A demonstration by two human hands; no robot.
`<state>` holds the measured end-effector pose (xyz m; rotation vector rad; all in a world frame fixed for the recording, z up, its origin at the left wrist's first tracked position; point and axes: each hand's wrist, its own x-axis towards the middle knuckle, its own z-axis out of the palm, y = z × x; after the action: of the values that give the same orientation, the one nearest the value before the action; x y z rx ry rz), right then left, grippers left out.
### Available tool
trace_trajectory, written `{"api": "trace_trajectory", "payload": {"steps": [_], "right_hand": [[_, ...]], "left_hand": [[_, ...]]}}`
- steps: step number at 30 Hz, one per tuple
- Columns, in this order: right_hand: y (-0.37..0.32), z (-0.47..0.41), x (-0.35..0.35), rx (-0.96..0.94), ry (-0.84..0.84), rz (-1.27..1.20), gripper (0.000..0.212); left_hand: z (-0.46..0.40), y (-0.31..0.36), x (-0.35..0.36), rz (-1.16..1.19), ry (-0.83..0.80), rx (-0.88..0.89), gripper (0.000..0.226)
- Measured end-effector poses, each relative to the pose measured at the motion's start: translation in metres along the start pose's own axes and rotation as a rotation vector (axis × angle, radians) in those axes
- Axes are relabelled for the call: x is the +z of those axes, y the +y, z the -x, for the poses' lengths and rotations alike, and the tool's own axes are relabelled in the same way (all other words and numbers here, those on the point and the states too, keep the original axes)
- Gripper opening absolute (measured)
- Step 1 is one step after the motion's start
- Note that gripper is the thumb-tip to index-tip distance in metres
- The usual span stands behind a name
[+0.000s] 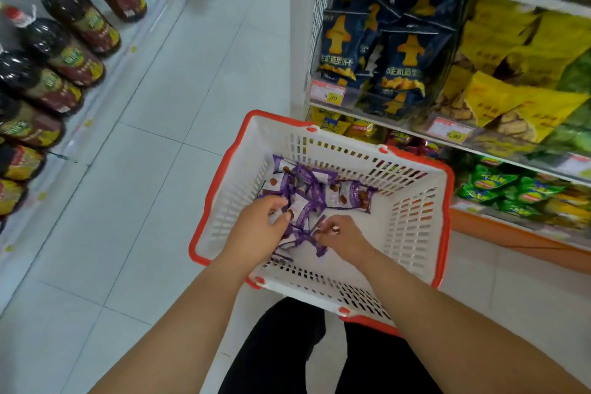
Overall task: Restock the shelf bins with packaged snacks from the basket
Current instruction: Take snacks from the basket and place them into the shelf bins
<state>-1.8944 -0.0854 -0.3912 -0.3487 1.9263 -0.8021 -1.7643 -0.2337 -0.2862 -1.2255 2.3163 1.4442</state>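
Both hands reach into the white slotted plastic basket with orange rim (pixel 412 227) at six o'clock; left hand (pixel 256 227) and right hand (pixel 343 235) each pinch small purple-and-white snack packets (pixel 315 190) heaped inside.

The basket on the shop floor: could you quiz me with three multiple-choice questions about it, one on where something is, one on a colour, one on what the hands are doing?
1. Where are the purple snack packets?
A on the floor tiles
B in the basket
C on the top shelf

2. What colour is the basket's rim?
A orange-red
B blue
C black

3. What are both hands doing?
A hanging idle
B gripping the rim
C picking at packets

B: they lie on the basket bottom.
A: the rim is orange-red.
C: the left hand and right hand curl their fingers on packets.
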Motion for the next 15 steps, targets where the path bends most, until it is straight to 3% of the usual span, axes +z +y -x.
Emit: {"api": "trace_trajectory", "payload": {"steps": [4, 7, 11, 15], "right_hand": [[-0.073, 0.052, -0.050, -0.152, -0.011, -0.290, 0.042], [-0.107, 0.088, -0.087, -0.298, 0.010, -0.398, 0.053], [-0.132, 0.122, -0.134, -0.407, 0.089, -0.442, 0.052], [-0.141, 0.133, -0.178, -0.367, 0.224, -0.440, 0.031]], "left_hand": [[0.005, 0.048, -0.005, 0.226, -0.027, -0.053, 0.036], [0.011, 0.088, -0.010, 0.425, -0.142, -0.027, 0.035], [0.018, 0.141, -0.009, 0.515, -0.155, 0.065, 0.021], [0.021, 0.191, 0.004, 0.558, -0.073, 0.139, 0.017]]}}
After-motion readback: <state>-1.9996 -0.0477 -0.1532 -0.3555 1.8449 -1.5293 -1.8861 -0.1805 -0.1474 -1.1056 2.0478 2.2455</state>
